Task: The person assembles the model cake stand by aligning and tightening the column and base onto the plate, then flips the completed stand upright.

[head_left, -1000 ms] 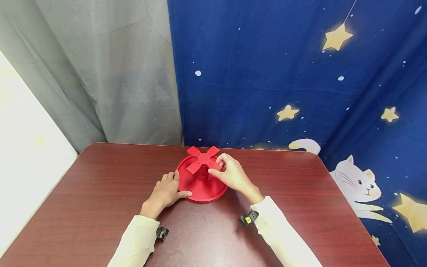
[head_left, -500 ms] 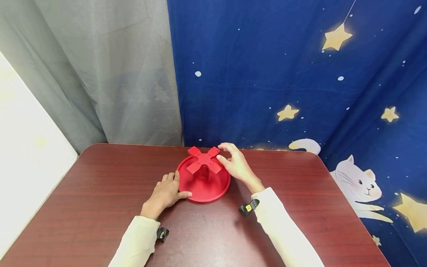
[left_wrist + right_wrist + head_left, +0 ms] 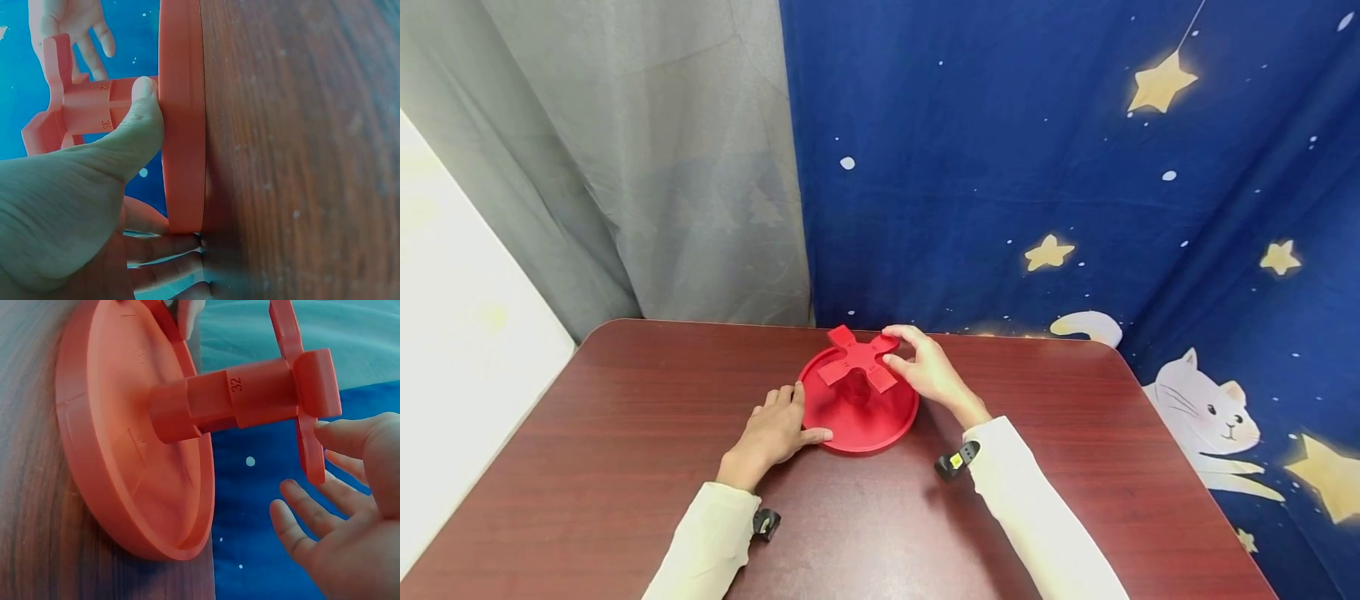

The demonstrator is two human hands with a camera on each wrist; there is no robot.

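Observation:
A round red dish (image 3: 859,433) with a raised rim lies on the table. From its middle rises a red post (image 3: 262,394) marked with numbers, topped by a four-armed cross-shaped handle (image 3: 859,357). At the dish's left side, my left hand (image 3: 771,433) grips the rim, thumb over the edge and fingers along the outside. My right hand (image 3: 931,371) pinches the handle's back right arm between thumb and index finger. In the right wrist view, the other fingers of that hand (image 3: 297,515) are spread away from the handle.
The dish stands toward the back of a dark red wood-grain table (image 3: 625,467). Behind the table hang a grey curtain (image 3: 700,167) and a blue curtain (image 3: 962,167) with stars and a white cat. A black band with a small camera sits on each wrist.
My right hand has let go of the handle's front right arm, moved back and taken the back right arm. The handle has turned slightly clockwise. My left hand has stayed on the rim.

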